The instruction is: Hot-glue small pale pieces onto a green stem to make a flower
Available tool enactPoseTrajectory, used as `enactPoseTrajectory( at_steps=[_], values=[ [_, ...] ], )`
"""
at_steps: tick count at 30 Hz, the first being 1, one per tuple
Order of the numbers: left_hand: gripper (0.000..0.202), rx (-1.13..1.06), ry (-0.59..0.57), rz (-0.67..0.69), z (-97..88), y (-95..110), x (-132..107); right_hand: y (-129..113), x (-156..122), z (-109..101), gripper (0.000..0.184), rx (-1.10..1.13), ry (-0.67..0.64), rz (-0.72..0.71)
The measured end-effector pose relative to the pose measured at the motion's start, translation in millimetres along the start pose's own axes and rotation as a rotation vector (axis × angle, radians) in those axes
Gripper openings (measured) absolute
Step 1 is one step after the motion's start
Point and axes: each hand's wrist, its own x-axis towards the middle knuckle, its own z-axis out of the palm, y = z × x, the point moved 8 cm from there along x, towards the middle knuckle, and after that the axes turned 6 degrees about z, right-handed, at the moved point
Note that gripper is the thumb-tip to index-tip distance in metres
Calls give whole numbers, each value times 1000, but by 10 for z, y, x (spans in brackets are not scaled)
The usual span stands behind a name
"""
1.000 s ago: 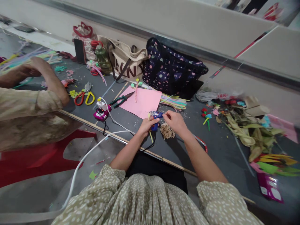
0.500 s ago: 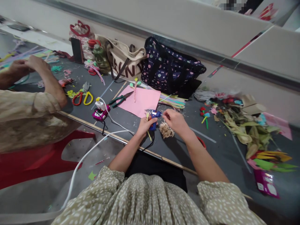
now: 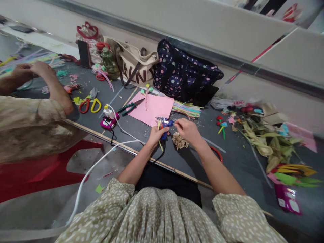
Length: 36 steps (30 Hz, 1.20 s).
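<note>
My left hand (image 3: 154,135) is closed around a blue glue gun (image 3: 166,124), its thumb across the body. A thin yellow stem (image 3: 161,145) is also in that hand, sticking out below the fingers. At the gun's right end, my right hand (image 3: 187,130) is pinched. Whatever its fingertips hold is too small to make out. Just beneath the right hand lies a beige tuft of curled shavings (image 3: 179,141). Left of the gun, pink paper (image 3: 162,104) lies on the dark table (image 3: 134,130), with green-handled pliers (image 3: 131,107) across its edge.
A purple power strip (image 3: 110,122) with a white cable sits at left. Scissors (image 3: 89,105) lie beyond it. Bags (image 3: 184,72) stand along the wall. At right are dried leaves (image 3: 263,138) and a small red flower (image 3: 219,119). Another person's arm (image 3: 59,86) is at far left.
My right hand has shifted very slightly left near the end of the glue gun. The left hand keeps its grip, and the camera view has moved a little.
</note>
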Motion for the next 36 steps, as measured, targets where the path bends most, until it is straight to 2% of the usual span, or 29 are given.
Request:
enactPoseTrajectory(
  at_steps=[10,19,26,30,36],
  values=[
    [45,-37,40,-39,-14,28,-53,36,69,28,19,125,40,42],
    [39,-19,55,5,-23,17,-54,97,105,39,19,220,26,133],
    [34,62,59,119,-63,7,-20,129,88,39,18,291,36,185],
    [35,117,42,171,-60,29,-35,96,46,23,17,274,60,144],
    [34,138,62,294,-75,175,-98,28,-78,-57,15,300,150,75]
  ],
)
